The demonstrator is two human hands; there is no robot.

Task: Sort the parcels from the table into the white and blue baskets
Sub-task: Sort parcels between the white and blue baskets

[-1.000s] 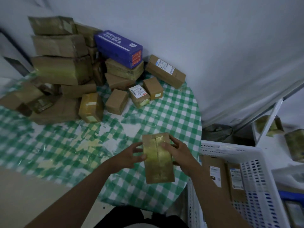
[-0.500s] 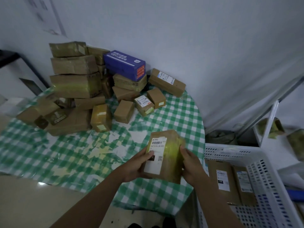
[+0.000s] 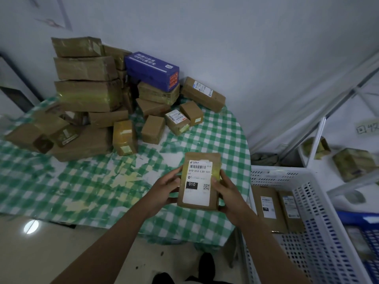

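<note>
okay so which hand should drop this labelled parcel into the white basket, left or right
Right, probably. The right hand already grips the parcel on the side nearest the white basket; the left hand holds the far side and would have to cross over.

Back half of the table (image 3: pixel 229 140) is blocked w/ stacked parcels (image 3: pixel 88 95), tallest at left, blue box (image 3: pixel 151 69) on top mid-pile. Small boxes (image 3: pixel 152 129) spill fwd toward the centre. Near half of the cloth is bare, so hands pass freely there. White basket (image 3: pixel 307 181) sits just beside the table's right edge; two flat parcels (image 3: pixel 266 206) lie against its near-left wall, rest of its floor open. Blue basket (image 3: pixel 365 222) right behind it.
</note>
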